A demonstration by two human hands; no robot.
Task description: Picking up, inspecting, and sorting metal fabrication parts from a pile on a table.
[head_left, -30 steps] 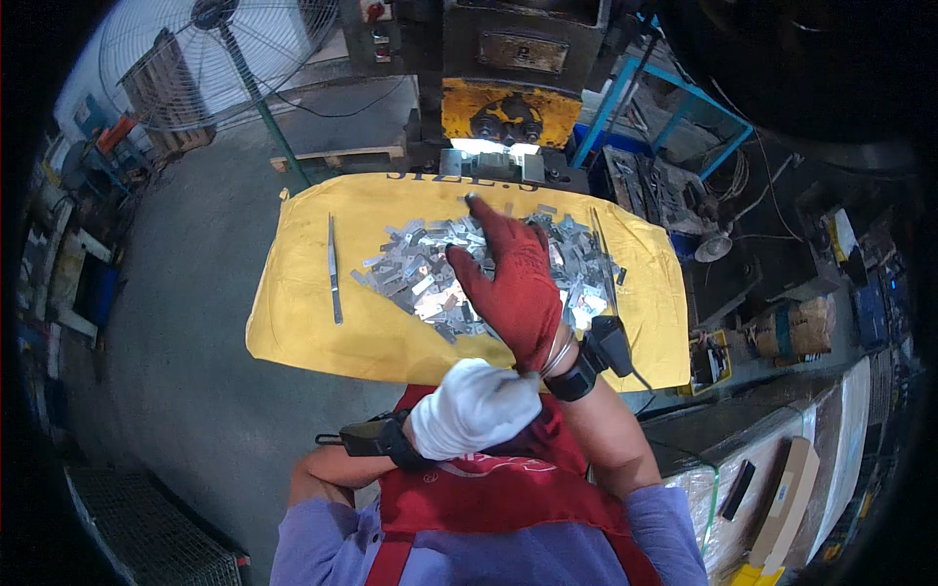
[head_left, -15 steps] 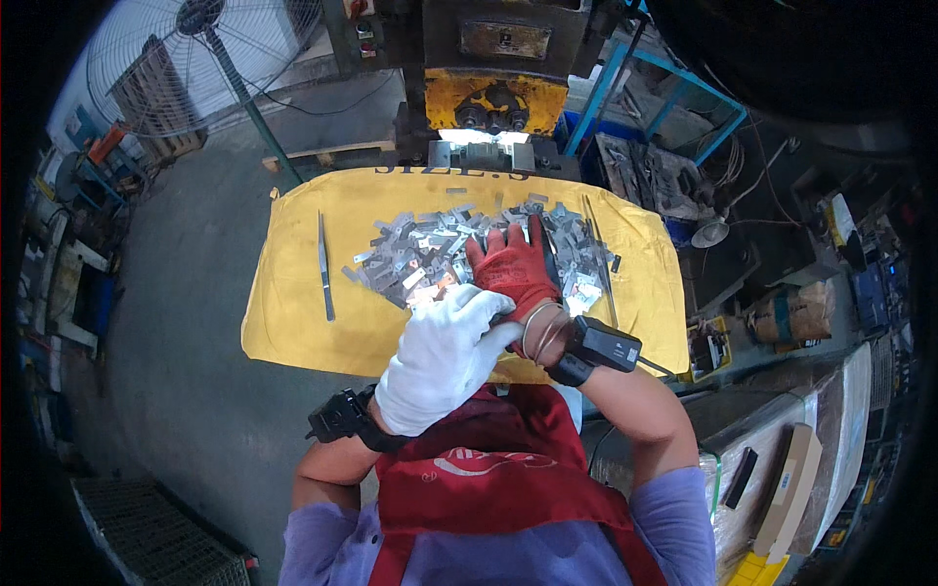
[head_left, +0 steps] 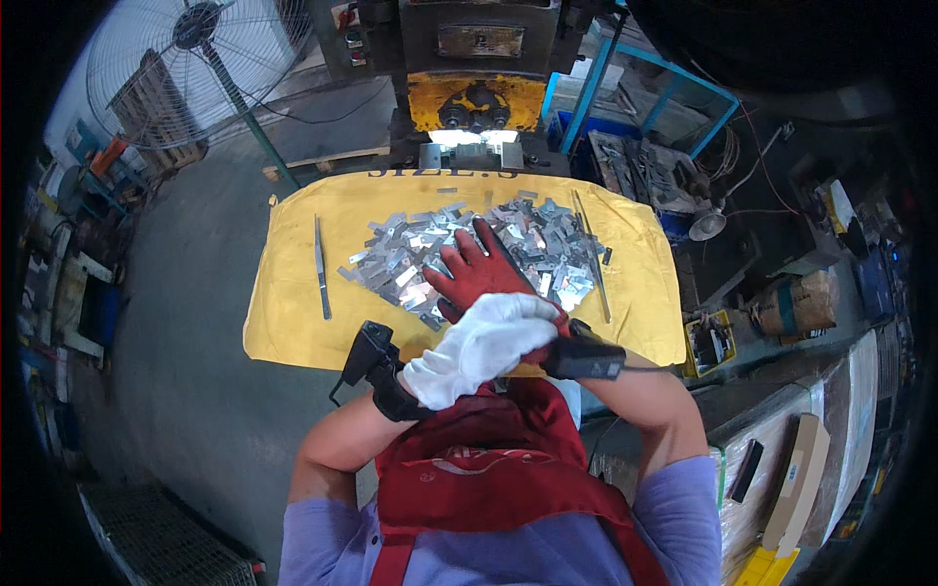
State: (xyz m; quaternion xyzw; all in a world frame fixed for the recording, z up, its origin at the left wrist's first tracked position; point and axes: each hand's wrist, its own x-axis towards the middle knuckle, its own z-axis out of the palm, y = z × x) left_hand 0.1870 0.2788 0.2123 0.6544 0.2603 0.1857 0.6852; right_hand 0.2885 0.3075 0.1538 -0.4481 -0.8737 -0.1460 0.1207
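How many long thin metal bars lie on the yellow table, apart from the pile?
2: one bar left of the pile of small plates; another along the pile's right edge. Others may be buried.

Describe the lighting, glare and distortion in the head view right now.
Head view: fisheye bending curves the yellow table edges and blackens the corners; a bright lamp at the press blows out; the metal pieces glint; the white-gloved left hand lies bright over the red-gloved right hand, both sharp.
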